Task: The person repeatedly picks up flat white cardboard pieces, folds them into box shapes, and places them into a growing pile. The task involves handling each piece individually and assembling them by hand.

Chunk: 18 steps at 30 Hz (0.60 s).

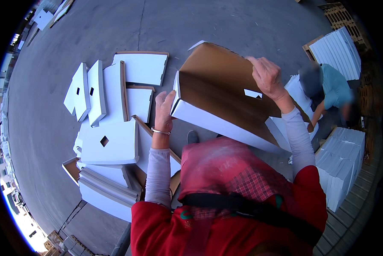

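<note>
I hold a large cardboard box piece [219,91], brown inside and white outside, raised in front of my chest. My left hand [163,112] grips its near left corner, with a metal bangle on the wrist. My right hand [266,77] grasps its upper right edge, above a small rectangular cut-out. The piece is partly folded, its white flap running along the lower side.
Several folded white box pieces [110,143] lie stacked on the grey concrete floor [50,128] at my left. Flat white stacks stand at the right [341,166] and upper right [338,51]. Another person in a teal shirt [332,89] bends over there.
</note>
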Each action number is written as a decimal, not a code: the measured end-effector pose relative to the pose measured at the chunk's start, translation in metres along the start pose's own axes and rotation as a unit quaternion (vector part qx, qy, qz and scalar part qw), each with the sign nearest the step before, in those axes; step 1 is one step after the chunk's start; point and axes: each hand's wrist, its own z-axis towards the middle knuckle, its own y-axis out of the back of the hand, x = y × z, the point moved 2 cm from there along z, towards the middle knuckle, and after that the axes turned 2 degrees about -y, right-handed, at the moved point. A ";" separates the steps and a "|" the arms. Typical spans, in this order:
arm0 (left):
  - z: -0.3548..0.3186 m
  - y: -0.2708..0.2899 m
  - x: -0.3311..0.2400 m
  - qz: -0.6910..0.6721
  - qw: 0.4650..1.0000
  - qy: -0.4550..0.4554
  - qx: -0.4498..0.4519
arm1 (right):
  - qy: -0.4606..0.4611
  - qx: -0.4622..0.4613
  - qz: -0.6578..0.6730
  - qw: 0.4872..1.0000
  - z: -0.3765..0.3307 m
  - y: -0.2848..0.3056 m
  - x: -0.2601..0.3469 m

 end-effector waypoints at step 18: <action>0.021 0.033 -0.073 0.329 0.934 -0.125 0.056 | 0.091 -0.227 -0.157 0.957 0.120 0.160 0.022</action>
